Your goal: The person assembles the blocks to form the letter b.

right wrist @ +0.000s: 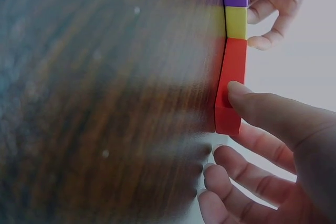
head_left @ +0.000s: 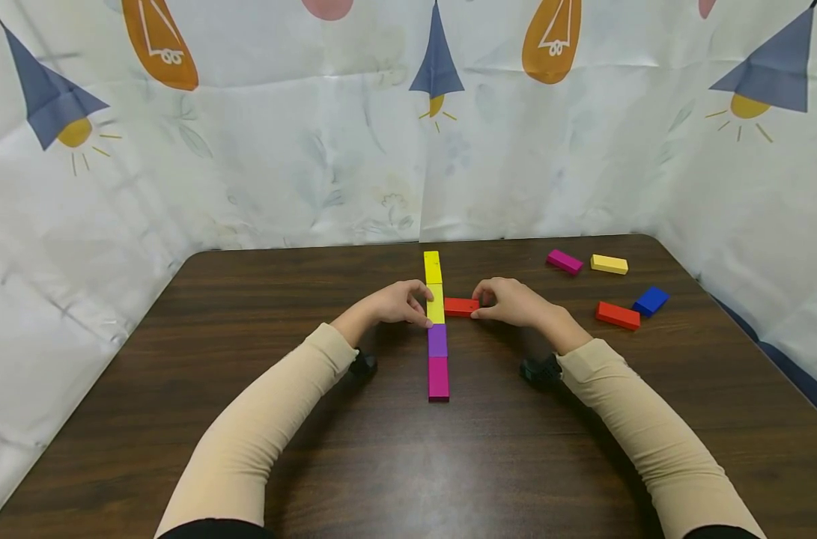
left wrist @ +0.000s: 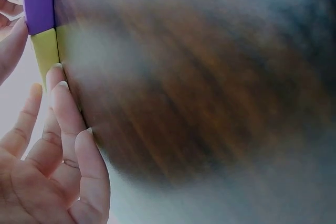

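A straight column of wooden blocks runs away from the person in the head view: a far yellow block (head_left: 432, 267), a nearer yellow block (head_left: 436, 303), a purple block (head_left: 438, 340) and a magenta block (head_left: 438, 378). A red block (head_left: 460, 307) lies crosswise, its left end against the nearer yellow block's right side. My right hand (head_left: 512, 302) pinches the red block's outer end between thumb and forefinger; the other fingers are bent loosely in the right wrist view. Fingers of my left hand (head_left: 400, 303) touch the column's left side, the thumb at the yellow-purple joint.
On the table's right lie a second magenta block (head_left: 565, 262), a pale yellow block (head_left: 609, 264), another red block (head_left: 618, 315) and a blue block (head_left: 651, 301), the last two close together. A printed white curtain (head_left: 314, 165) hangs behind the dark wooden table (head_left: 408, 464).
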Action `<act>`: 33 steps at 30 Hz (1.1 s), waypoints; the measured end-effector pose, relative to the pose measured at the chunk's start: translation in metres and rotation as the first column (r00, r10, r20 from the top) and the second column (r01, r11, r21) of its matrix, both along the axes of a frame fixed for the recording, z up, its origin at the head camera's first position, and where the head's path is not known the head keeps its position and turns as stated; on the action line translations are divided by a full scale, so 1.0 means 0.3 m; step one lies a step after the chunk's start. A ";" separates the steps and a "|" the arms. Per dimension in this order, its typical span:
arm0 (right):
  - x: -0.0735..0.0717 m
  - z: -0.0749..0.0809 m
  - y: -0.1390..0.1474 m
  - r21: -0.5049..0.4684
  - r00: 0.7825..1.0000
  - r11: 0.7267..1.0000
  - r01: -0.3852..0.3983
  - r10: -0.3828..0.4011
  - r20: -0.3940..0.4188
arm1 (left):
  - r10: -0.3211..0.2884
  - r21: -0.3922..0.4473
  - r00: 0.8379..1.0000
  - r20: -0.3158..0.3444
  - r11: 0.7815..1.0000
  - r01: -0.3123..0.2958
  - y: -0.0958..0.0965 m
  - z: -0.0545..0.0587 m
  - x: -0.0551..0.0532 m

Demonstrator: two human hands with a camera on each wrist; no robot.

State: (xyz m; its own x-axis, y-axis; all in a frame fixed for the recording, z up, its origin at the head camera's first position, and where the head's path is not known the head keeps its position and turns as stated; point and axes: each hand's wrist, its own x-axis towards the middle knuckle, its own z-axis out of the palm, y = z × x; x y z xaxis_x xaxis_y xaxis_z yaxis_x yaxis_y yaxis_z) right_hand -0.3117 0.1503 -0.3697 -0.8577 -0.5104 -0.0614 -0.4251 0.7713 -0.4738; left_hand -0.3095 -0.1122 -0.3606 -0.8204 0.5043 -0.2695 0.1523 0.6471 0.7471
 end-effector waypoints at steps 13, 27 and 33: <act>0.000 0.000 0.001 -0.003 1.000 1.000 -0.003 0.003 0.001 | -0.007 -0.025 1.000 -0.023 1.000 0.007 0.005 -0.001 -0.001; 0.001 0.000 0.000 0.000 1.000 1.000 0.001 -0.001 0.015 | 0.007 -0.027 1.000 -0.017 1.000 -0.007 0.005 -0.006 0.001; 0.005 0.005 -0.001 0.002 1.000 1.000 0.007 -0.007 0.017 | 0.008 -0.019 1.000 -0.015 1.000 -0.008 0.004 -0.005 0.000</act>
